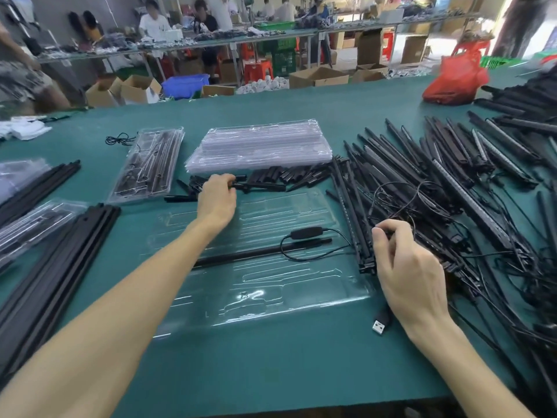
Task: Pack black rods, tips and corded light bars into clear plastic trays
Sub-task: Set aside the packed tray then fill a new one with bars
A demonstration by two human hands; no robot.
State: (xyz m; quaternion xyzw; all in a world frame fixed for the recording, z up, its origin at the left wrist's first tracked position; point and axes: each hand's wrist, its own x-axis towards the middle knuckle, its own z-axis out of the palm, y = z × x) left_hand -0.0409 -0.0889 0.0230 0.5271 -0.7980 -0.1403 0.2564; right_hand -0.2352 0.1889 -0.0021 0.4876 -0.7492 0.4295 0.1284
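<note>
- left hand point(217, 197) was reaching past the far edge of the clear tray point(301, 285), fingers curled and pinching one black tip point(259, 186) at the near edge of the loose tips point(301, 175)
- right hand point(410, 267) was just right of the tray, thumb and fingers closed together on something black at the edge of the corded light bars point(452, 176); cord or bar end, couldn't tell
- the tray lay flat on the green table point(271, 363) right in front, with one light bar point(241, 254) lying across it, plus its inline controller point(306, 232) and a loop of cord
- USB plug point(380, 324) sat on the table just off the tray's near right corner
- stack of empty trays point(262, 146) was behind the tips, a packed tray point(147, 167) to its left
- long black rods point(60, 251) lay along the left side
- red bag point(455, 79) was far right, well apart
</note>
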